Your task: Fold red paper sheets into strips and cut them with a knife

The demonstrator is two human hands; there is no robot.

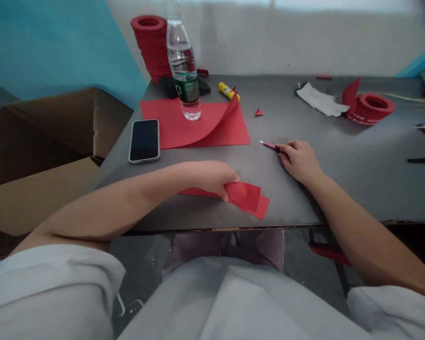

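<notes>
My left hand is closed on a folded strip of red paper near the table's front edge. The strip's layered end sticks out to the right of the fingers, and part of its other end shows below the wrist. Resting on the table to the right, my right hand pinches a slim pink tool with a silver tip, which points left. The tool's rear end is hidden in the hand. Beyond both hands lie larger red paper sheets, with one corner curling up.
A water bottle stands on the sheets beside a phone. Behind are a red ring stack and a yellow glue stick. A white glove and another red roll lie right. A cardboard box stands left.
</notes>
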